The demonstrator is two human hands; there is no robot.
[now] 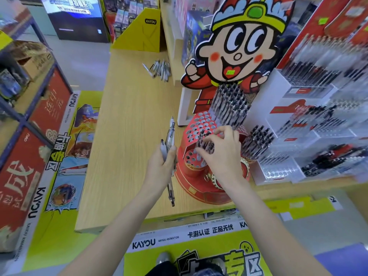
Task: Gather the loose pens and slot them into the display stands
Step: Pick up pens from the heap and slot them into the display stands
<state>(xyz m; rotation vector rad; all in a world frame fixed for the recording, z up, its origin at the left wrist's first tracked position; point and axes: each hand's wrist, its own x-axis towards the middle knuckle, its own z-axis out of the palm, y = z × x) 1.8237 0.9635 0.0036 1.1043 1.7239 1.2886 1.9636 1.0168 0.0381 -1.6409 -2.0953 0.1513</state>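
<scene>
My left hand (pixel 162 164) grips a small bunch of clear pens (pixel 170 136) that stick up past my fingers and hang down below my palm. My right hand (pixel 221 150) pinches a dark-capped pen (pixel 203 143) over the low front tier of the red display stand (pixel 199 188), whose holes are mostly bare. The upper tier (pixel 201 124) has several bare holes on its left and a dense block of pens (pixel 229 104) on its right. A pile of loose pens (pixel 161 69) lies far back on the wooden table (pixel 127 120).
A big cartoon-boy cutout (pixel 239 48) rises behind the stand. White tiered racks of pens (pixel 318 116) fill the right side. A yellow cardboard box (pixel 139 32) stands at the table's far end. Red boxes on a shelf (pixel 39 126) line the left aisle.
</scene>
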